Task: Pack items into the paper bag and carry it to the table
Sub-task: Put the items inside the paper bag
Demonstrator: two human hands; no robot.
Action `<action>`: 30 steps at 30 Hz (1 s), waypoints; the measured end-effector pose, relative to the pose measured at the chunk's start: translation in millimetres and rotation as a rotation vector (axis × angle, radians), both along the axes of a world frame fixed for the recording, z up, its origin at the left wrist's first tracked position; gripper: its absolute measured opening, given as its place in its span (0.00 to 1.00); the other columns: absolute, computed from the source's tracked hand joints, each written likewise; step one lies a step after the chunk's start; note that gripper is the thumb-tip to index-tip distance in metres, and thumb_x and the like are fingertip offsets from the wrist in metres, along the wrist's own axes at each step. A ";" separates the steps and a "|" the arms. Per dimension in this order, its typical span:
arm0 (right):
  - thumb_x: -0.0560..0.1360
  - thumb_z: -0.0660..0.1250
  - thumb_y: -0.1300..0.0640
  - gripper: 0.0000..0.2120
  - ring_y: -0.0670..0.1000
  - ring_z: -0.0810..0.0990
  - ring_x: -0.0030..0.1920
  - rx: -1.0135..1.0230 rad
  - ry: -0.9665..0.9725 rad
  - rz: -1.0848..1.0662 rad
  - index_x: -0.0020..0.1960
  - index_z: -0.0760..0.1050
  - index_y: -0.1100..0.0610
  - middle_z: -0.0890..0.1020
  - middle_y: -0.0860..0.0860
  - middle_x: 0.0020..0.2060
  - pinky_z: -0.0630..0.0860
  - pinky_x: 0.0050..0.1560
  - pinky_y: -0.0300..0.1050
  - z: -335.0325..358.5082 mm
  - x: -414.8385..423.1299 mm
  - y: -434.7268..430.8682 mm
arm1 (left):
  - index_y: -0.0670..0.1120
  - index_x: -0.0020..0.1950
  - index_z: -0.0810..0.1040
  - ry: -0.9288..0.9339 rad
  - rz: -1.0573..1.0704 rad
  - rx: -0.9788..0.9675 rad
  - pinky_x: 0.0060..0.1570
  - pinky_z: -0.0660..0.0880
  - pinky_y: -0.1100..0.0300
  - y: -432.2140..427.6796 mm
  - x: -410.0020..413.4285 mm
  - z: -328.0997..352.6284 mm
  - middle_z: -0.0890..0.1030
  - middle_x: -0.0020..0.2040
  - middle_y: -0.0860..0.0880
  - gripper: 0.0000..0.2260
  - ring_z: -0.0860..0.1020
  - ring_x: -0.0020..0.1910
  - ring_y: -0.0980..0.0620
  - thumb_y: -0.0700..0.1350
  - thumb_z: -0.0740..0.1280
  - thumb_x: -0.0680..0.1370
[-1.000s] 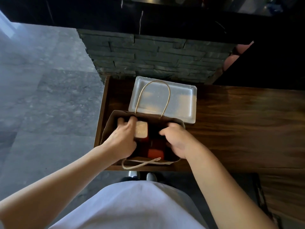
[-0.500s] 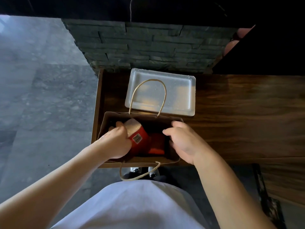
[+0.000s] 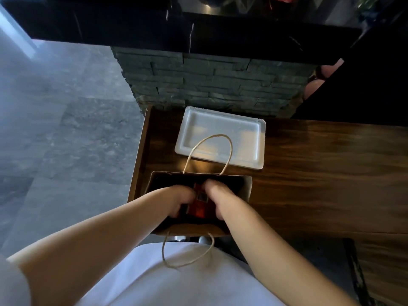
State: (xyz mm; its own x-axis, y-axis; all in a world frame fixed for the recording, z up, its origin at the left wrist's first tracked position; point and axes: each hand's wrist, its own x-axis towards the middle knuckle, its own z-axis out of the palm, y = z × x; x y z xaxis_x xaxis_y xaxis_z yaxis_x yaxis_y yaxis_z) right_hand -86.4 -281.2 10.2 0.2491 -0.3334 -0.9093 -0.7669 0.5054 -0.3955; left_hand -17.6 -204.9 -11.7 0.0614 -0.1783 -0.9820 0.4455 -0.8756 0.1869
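Observation:
A brown paper bag (image 3: 246, 186) with twine handles stands open at the near left corner of a dark wooden table (image 3: 320, 173). Both my hands reach down inside it. My left hand (image 3: 181, 200) and my right hand (image 3: 217, 199) press on either side of a red packet (image 3: 198, 205) with a dark label, fingers curled around it. The bag's depths are dark and other contents are hidden. One handle stands up at the far rim, the other hangs over the near rim.
A white foam tray (image 3: 223, 138) lies just beyond the bag. A dark stone-clad counter (image 3: 209, 85) rises behind the table. Grey tiled floor (image 3: 66, 140) lies to the left. A person's feet show at the upper right.
Both hands have gone deeper into the bag and closed in on the red packet from both sides. The pale-topped packet seen earlier is out of sight.

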 end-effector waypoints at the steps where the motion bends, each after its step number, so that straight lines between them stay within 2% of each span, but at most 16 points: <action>1: 0.78 0.55 0.55 0.15 0.60 0.80 0.56 -0.021 0.000 0.031 0.55 0.78 0.59 0.81 0.62 0.57 0.77 0.60 0.54 -1.5 2.4 0.5 | 0.43 0.46 0.79 -0.039 -0.055 0.013 0.46 0.78 0.54 -1.8 -2.5 -2.0 0.83 0.35 0.44 0.12 0.81 0.33 0.48 0.46 0.59 0.81; 4: 0.79 0.53 0.57 0.18 0.61 0.78 0.60 -0.188 0.035 0.213 0.61 0.75 0.64 0.79 0.63 0.60 0.74 0.57 0.47 -3.8 7.9 2.2 | 0.41 0.61 0.77 -0.249 -0.284 0.012 0.52 0.73 0.52 -3.8 -2.3 -4.2 0.81 0.53 0.40 0.14 0.80 0.47 0.45 0.47 0.60 0.81; 5: 0.79 0.53 0.57 0.19 0.61 0.77 0.61 -0.230 0.051 0.292 0.62 0.75 0.64 0.78 0.63 0.61 0.73 0.57 0.46 -5.3 9.7 2.8 | 0.41 0.64 0.76 -0.319 -0.346 0.019 0.54 0.73 0.52 -2.3 -0.2 -4.2 0.80 0.59 0.39 0.15 0.79 0.54 0.43 0.46 0.62 0.81; 7: 0.79 0.55 0.57 0.18 0.61 0.76 0.62 -0.296 0.076 0.520 0.62 0.75 0.64 0.78 0.63 0.62 0.73 0.56 0.47 -9.6 12.1 6.2 | 0.40 0.64 0.76 -0.384 -0.376 0.049 0.57 0.73 0.52 2.9 5.5 -2.8 0.79 0.61 0.39 0.15 0.78 0.60 0.41 0.44 0.63 0.80; 11: 0.76 0.64 0.57 0.21 0.61 0.76 0.62 -0.386 0.126 0.965 0.67 0.72 0.61 0.77 0.61 0.64 0.73 0.58 0.48 -20.3 8.2 14.1 | 0.42 0.57 0.77 -0.322 -0.037 -0.012 0.49 0.74 0.53 4.4 24.0 11.4 0.79 0.45 0.41 0.09 0.78 0.43 0.44 0.43 0.60 0.81; 12: 0.75 0.64 0.56 0.23 0.61 0.76 0.63 -0.409 0.137 1.032 0.68 0.71 0.61 0.76 0.61 0.65 0.73 0.60 0.49 -23.4 6.2 16.1 | 0.41 0.59 0.76 -0.329 0.054 -0.034 0.52 0.74 0.54 1.6 30.0 14.0 0.79 0.47 0.40 0.11 0.78 0.44 0.43 0.43 0.59 0.82; 14: 0.74 0.62 0.56 0.25 0.62 0.75 0.65 -0.428 0.153 1.145 0.70 0.68 0.61 0.74 0.62 0.66 0.73 0.62 0.51 -27.7 3.1 20.0 | 0.38 0.67 0.72 -0.355 0.147 -0.017 0.65 0.71 0.50 -3.0 41.9 12.4 0.77 0.61 0.36 0.17 0.76 0.60 0.39 0.45 0.57 0.82; 15: 0.74 0.61 0.57 0.25 0.62 0.74 0.65 -0.418 0.159 1.191 0.70 0.68 0.62 0.73 0.62 0.67 0.73 0.63 0.52 -29.4 2.6 21.2 | 0.37 0.68 0.72 -0.357 0.162 0.012 0.67 0.70 0.46 -5.4 45.2 12.1 0.75 0.65 0.36 0.19 0.74 0.64 0.37 0.47 0.58 0.81; 17: 0.75 0.60 0.57 0.24 0.62 0.74 0.66 -0.408 0.153 1.235 0.70 0.68 0.63 0.73 0.62 0.67 0.72 0.63 0.52 -30.8 2.1 20.8 | 0.39 0.67 0.73 -0.266 0.163 0.049 0.65 0.71 0.43 -6.0 48.9 11.2 0.75 0.66 0.37 0.21 0.74 0.64 0.38 0.51 0.61 0.80; 19: 0.76 0.60 0.58 0.24 0.62 0.73 0.66 -0.421 0.140 1.244 0.70 0.67 0.64 0.73 0.62 0.67 0.71 0.63 0.52 -32.0 2.6 17.5 | 0.39 0.67 0.73 -0.302 -0.004 0.137 0.68 0.70 0.48 -7.5 47.3 1.5 0.75 0.66 0.39 0.18 0.74 0.66 0.42 0.48 0.61 0.80; 21: 0.75 0.61 0.58 0.24 0.62 0.73 0.66 -0.430 0.145 1.269 0.70 0.68 0.63 0.73 0.62 0.67 0.71 0.62 0.51 -34.5 2.5 14.1 | 0.40 0.66 0.74 -0.520 -0.413 0.328 0.69 0.68 0.54 -3.4 43.1 2.5 0.76 0.66 0.42 0.16 0.73 0.67 0.46 0.40 0.59 0.80; 22: 0.75 0.62 0.57 0.25 0.62 0.74 0.66 -0.430 0.150 1.276 0.70 0.68 0.63 0.73 0.62 0.67 0.72 0.62 0.51 -36.0 2.7 13.1 | 0.40 0.66 0.74 -0.641 -0.556 0.305 0.68 0.68 0.54 -5.9 41.8 2.0 0.76 0.66 0.42 0.16 0.73 0.67 0.45 0.40 0.60 0.80; 24: 0.73 0.64 0.57 0.27 0.62 0.74 0.65 -0.419 0.159 1.272 0.71 0.68 0.63 0.73 0.62 0.67 0.72 0.61 0.51 -38.7 3.4 13.5 | 0.42 0.67 0.73 -0.520 -0.716 0.100 0.67 0.69 0.52 -6.3 44.9 -11.9 0.76 0.67 0.41 0.16 0.73 0.66 0.42 0.43 0.63 0.80; 25: 0.73 0.65 0.56 0.28 0.62 0.74 0.65 -0.416 0.170 1.272 0.71 0.67 0.63 0.72 0.63 0.68 0.73 0.62 0.51 -40.3 4.1 14.4 | 0.42 0.68 0.73 -0.495 -0.825 0.096 0.66 0.69 0.52 -2.1 41.8 -10.9 0.76 0.67 0.41 0.17 0.73 0.65 0.42 0.44 0.63 0.80; 27: 0.72 0.65 0.56 0.30 0.63 0.73 0.66 -0.423 0.192 1.275 0.72 0.64 0.62 0.71 0.63 0.69 0.73 0.64 0.52 -42.8 4.6 15.0 | 0.43 0.68 0.73 -0.552 -0.927 0.120 0.66 0.68 0.52 1.1 39.3 -16.0 0.76 0.67 0.41 0.17 0.73 0.65 0.42 0.44 0.62 0.80; 30: 0.72 0.66 0.56 0.29 0.62 0.74 0.65 -0.431 0.178 1.260 0.71 0.67 0.63 0.73 0.63 0.67 0.73 0.60 0.50 -46.2 5.4 13.9 | 0.44 0.69 0.72 -0.619 -0.927 0.109 0.67 0.68 0.52 2.7 36.5 -18.6 0.75 0.67 0.41 0.17 0.73 0.66 0.43 0.46 0.60 0.81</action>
